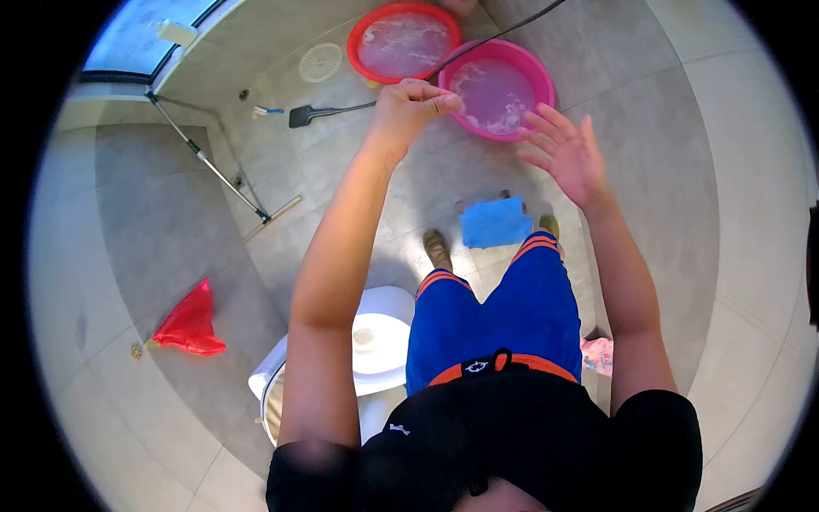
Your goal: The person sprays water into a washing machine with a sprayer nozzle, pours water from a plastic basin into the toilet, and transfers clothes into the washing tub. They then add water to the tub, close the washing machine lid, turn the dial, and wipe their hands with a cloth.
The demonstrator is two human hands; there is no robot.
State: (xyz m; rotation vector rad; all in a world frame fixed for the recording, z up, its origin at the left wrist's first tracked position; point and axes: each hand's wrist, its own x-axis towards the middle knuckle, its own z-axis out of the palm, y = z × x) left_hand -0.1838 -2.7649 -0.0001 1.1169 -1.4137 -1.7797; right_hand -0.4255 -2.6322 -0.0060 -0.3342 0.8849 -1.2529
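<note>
At upper centre, left hand [415, 107] pinches, contents unclear; right hand [570, 158] splays, released, near round pink plastic basin [543, 75]. Grey tiled floor [644, 145] extends rightward.

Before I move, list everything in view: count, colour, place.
Pink basin: 1, pink, top centre, sudsy water
Red basin: 1, red, beside it, sudsy water
Hose-like line: 1, dark, crossing behind left hand
Round grate: 1, white, near red basin
Small brush-like item: 1, blue-white, upper left
Squeegee: 1, silver pole, left
Window: 1, bluish, top left
Bottle-like item: 1, whitish, by window
Bag or cloth: 1, red, lower left
Toilet: 1, white, bottom centre
Flat item: 1, blue, between feet
Patterned item: 1, pink, lower right
Floor: grey
Shirt, shorts: black; blue-orange
Feet: 2
Hands: 2; left pinched, contents unclear; right open
</note>
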